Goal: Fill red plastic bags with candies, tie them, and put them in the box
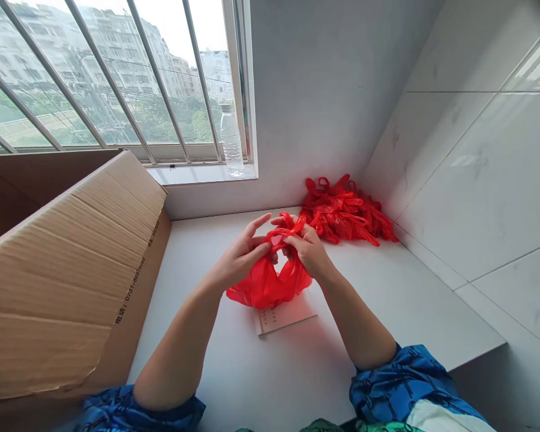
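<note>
A red plastic bag (265, 285) hangs between both hands above the white counter (378, 306). My left hand (243, 255) pinches one of its handles with thumb and forefinger, the other fingers spread out. My right hand (308, 249) is closed on the other handle, close against the left one. The bag's lower part bulges as if something is inside; what it is stays hidden. Under the bag lies a small white sheet of paper (285, 315) with red print.
A heap of red plastic bags (346, 213) lies in the back corner against the tiled wall. A large open cardboard box (67, 270) fills the left side. A clear water bottle (231, 141) stands on the windowsill by the barred window.
</note>
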Demonstrator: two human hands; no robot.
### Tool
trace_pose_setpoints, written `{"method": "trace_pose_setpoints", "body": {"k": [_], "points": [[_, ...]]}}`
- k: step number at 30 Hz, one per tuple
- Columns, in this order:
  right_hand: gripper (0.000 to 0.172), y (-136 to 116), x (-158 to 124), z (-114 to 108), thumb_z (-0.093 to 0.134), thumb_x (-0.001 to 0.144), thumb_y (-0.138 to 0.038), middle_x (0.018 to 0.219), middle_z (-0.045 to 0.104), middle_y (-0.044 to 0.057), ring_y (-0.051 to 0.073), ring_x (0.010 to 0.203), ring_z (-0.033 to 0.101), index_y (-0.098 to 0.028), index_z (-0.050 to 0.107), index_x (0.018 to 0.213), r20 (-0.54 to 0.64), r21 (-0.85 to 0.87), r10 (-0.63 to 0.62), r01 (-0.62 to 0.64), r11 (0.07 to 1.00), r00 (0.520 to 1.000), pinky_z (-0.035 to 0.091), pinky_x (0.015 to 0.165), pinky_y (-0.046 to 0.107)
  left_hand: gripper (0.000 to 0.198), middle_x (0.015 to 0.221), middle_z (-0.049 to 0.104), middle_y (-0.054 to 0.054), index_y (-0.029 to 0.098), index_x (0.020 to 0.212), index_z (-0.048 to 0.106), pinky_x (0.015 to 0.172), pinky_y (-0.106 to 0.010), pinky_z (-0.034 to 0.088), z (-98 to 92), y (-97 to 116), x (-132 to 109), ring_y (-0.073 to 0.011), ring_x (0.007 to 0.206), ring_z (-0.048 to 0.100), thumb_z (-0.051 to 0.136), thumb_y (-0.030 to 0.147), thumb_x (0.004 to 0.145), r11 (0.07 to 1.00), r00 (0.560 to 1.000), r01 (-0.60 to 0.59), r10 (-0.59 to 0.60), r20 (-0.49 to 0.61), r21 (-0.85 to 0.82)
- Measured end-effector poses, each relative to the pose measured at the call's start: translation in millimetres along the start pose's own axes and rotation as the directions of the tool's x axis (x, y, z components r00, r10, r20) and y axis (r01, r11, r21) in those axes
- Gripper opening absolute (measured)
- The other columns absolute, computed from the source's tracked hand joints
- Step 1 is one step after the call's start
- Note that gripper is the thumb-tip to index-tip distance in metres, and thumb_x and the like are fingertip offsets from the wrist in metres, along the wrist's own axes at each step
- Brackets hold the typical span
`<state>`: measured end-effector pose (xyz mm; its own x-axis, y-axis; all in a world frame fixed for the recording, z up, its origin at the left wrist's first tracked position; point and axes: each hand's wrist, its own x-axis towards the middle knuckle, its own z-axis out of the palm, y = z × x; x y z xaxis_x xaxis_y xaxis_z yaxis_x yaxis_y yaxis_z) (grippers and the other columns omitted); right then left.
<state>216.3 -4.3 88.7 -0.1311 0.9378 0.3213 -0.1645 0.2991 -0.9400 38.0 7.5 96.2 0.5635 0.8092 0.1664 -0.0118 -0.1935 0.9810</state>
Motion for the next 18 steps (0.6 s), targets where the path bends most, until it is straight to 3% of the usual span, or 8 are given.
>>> {"method": "trace_pose_setpoints", "body": {"k": [3,5,7,10,12,15,18], "points": [[0.015,-6,-2,-4,0.060,0.088,-0.034,0.073,0.056,-0.002,0.012,0.064,0.052,-0.022,0.064,0.095,0.111,-0.140,-0.045,0.061,0.988,0.993,0.044,0.057,0.026,0.053,0.083,0.062,0.000,0.027,0.147,0.039,0.088,-0.037,0.051,0.0,-4,4,-0.0152,0.078,0.062,0.051,0.035,0.096,0.988,0.999,0.034,-0.038,-0.022,-0.152],[0.029,-7,-4,-4,0.057,0.092,-0.045,0.069,0.053,0.000,0.015,0.069,0.052,-0.021,0.061,0.077,0.150,-0.272,-0.090,0.128,0.954,0.985,0.044,0.061,0.028,0.053,0.078,0.057,0.003,0.029,0.148,0.037,0.087,-0.036,0.051,3.2,-6,6,-0.0126,0.071,0.057,0.050,0.034,0.096,0.983,0.998,0.043,-0.049,-0.031,-0.179],[0.040,-5,-5,-1,0.052,0.095,-0.052,0.068,0.051,0.000,0.015,0.066,0.050,-0.021,0.054,0.069,0.064,-0.358,-0.134,0.148,0.922,0.989,0.041,0.061,0.028,0.060,0.073,0.053,0.005,0.030,0.151,0.029,0.081,-0.034,0.051,7.5,-8,6,-0.0112,0.066,0.053,0.052,0.035,0.096,0.989,0.998,0.058,-0.057,0.013,-0.138],[0.045,2,-5,1,0.038,0.101,-0.051,0.061,0.044,-0.002,0.013,0.057,0.043,-0.022,0.046,0.067,-0.113,-0.328,-0.157,0.113,0.938,0.981,0.036,0.056,0.028,0.068,0.072,0.052,0.005,0.030,0.153,0.022,0.071,-0.028,0.049,11.5,-9,5,-0.0110,0.063,0.051,0.056,0.040,0.095,0.989,0.990,0.106,-0.095,0.102,-0.101],[0.042,6,-4,-1,0.034,0.102,-0.044,0.059,0.041,-0.003,0.012,0.054,0.040,-0.022,0.043,0.067,-0.099,-0.283,-0.154,0.121,0.951,0.983,0.034,0.055,0.028,0.060,0.072,0.055,0.003,0.030,0.150,0.030,0.067,-0.028,0.048,11.5,-8,5,-0.0104,0.060,0.051,0.052,0.048,0.096,0.977,0.983,0.146,-0.126,0.131,-0.156],[0.036,8,-3,-4,0.035,0.100,-0.038,0.058,0.044,-0.004,0.012,0.054,0.044,-0.022,0.044,0.070,0.017,-0.290,-0.156,0.154,0.944,0.988,0.035,0.055,0.027,0.051,0.069,0.058,0.002,0.027,0.137,0.048,0.060,-0.024,0.047,11.4,-9,7,-0.0096,0.055,0.051,0.049,0.056,0.095,0.977,0.992,0.128,-0.122,0.044,-0.171],[0.035,8,-4,-4,0.031,0.101,-0.040,0.058,0.049,-0.003,0.013,0.055,0.049,-0.022,0.046,0.074,0.076,-0.369,-0.127,0.147,0.918,0.989,0.037,0.055,0.026,0.041,0.067,0.060,0.000,0.022,0.116,0.060,0.049,-0.019,0.041,16.4,-13,10,-0.0111,0.056,0.054,0.062,0.053,0.090,0.999,0.989,-0.003,-0.004,-0.149,-0.044]]}}
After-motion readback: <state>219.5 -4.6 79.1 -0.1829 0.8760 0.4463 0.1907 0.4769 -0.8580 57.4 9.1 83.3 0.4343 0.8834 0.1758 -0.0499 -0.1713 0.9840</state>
